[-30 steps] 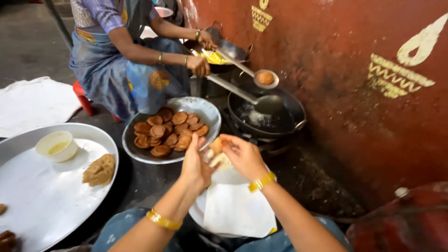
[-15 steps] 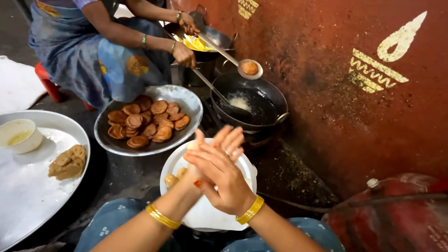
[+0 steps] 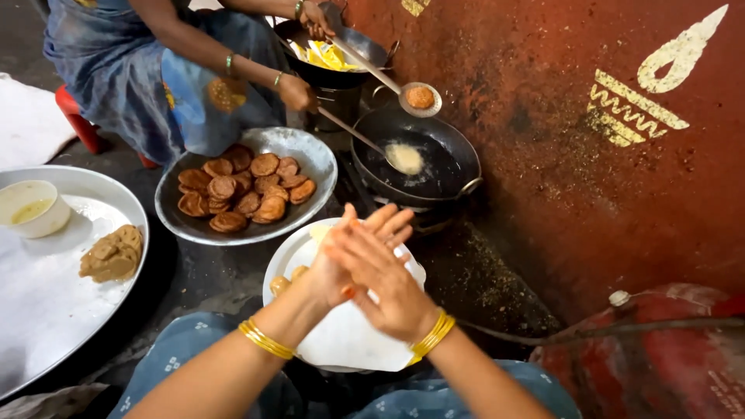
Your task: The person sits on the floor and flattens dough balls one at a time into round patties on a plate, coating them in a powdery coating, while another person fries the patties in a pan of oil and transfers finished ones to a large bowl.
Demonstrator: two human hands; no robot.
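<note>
Head view. The person's left hand [image 3: 335,268] and right hand [image 3: 382,279] meet palm against palm above a round white plate [image 3: 289,256] covered with a white sheet [image 3: 349,341]. The fingers of both hands are stretched out flat and slightly fanned, the right hand lying crosswise over the left. Whether anything is pressed between the palms cannot be told. Gold bangles sit on each wrist. Small pale dough lumps [image 3: 281,284] lie at the plate's left edge, just beside the left wrist.

Beyond the hands stands a metal bowl [image 3: 320,167] holding a heap of brown fried discs [image 3: 247,192]. To the left lies a large steel tray [image 3: 46,302] bearing a lump of tan dough [image 3: 112,254] and a small white bowl [image 3: 32,208] of yellowish liquid.

A second person in blue clothing sits at the top, holding two long-handled ladles over a black frying pan [image 3: 458,155]. One skimmer [image 3: 420,98] carries a fried disc; the other [image 3: 404,158] rests in the pan under a pale piece. A dark bowl [image 3: 365,46] behind contains yellow material. A red painted wall [image 3: 590,155] closes the right side.
</note>
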